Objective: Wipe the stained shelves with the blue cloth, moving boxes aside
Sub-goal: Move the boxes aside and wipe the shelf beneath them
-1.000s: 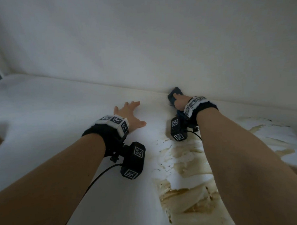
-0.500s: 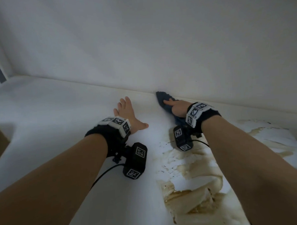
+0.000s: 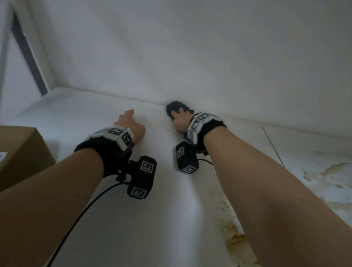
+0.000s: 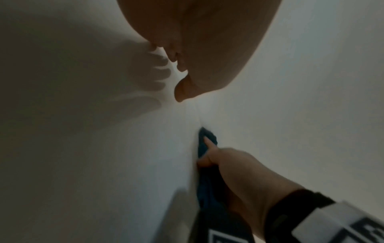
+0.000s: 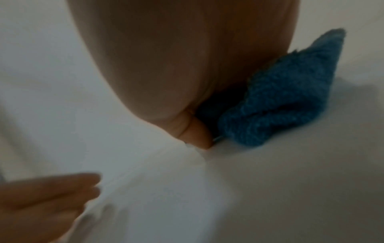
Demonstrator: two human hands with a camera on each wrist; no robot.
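Blue cloth (image 3: 175, 109) sits bunched at the back edge of the white shelf (image 3: 91, 120), just above the centre of the head view, pressed against the rear wall. My right hand (image 3: 180, 121) lies on top of it, fingers stretched forward over the fabric; whether any curl around it I cannot tell. My left hand (image 3: 129, 125), to the left of it and apart, rests on bare shelf with fingers relaxed, holding nothing. Brown stains (image 3: 332, 173) spread across the shelf at lower right. One cardboard box (image 3: 18, 152) stands at the left edge.
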